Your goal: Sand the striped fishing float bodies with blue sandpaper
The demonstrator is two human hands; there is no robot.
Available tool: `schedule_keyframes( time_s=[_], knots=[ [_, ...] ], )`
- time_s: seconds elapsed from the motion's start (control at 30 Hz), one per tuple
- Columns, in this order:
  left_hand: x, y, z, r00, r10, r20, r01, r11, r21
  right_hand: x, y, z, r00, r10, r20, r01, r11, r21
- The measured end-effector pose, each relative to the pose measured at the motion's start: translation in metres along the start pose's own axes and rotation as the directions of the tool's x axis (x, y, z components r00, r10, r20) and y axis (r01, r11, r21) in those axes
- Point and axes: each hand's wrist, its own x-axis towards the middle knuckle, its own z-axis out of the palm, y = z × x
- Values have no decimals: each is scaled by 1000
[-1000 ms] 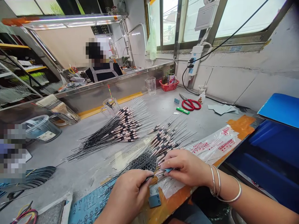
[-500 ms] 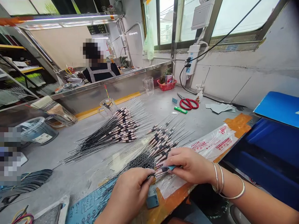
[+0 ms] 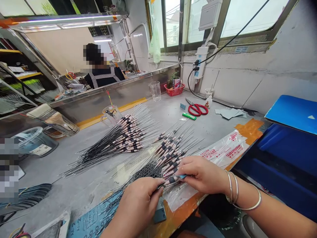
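Observation:
My left hand (image 3: 138,205) is closed, pinching the thin stem of a pink-and-black banded float (image 3: 170,180) at the near edge of the bench. My right hand (image 3: 201,173), with metal bangles on the wrist, is closed on a small blue-grey abrasive piece (image 3: 182,177) pressed around the same float's body. Just beyond my hands lies a fan of several similar floats (image 3: 168,153). A second, larger pile of floats (image 3: 123,137) lies further left. Another small blue-grey pad (image 3: 159,215) lies below my left thumb.
Printed plastic bags (image 3: 225,150) lie right of my hands, blue bins (image 3: 284,152) further right. Red scissors (image 3: 198,109), a green lighter (image 3: 189,116), a glass (image 3: 155,91) and a red basket (image 3: 175,90) stand at the back. A person sits behind the steel partition (image 3: 106,96). Glass jugs (image 3: 111,114) at left.
The view has drifted slightly; my hands stay on the same float, the right hand shifting a little along it with the abrasive piece.

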Motion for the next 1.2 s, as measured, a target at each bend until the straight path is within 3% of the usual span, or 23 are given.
schedule_keyframes(
  time_s=[0.23,0.83,1.0,1.2],
  knots=[
    [8,7,-2,1000,13,6,-13,1000,8,0,0,-3,1000,-12,-18,12,1000,-28],
    [45,54,1,998,10,68,-20,988,156,-8,2,-5,998,48,-43,-47,999,8],
    [48,53,3,997,17,81,-30,987,159,-10,3,-6,998,42,-41,-41,999,19],
    [29,31,-4,991,60,116,-71,993,92,-9,7,-3,998,25,-51,-24,999,22]
  ],
)
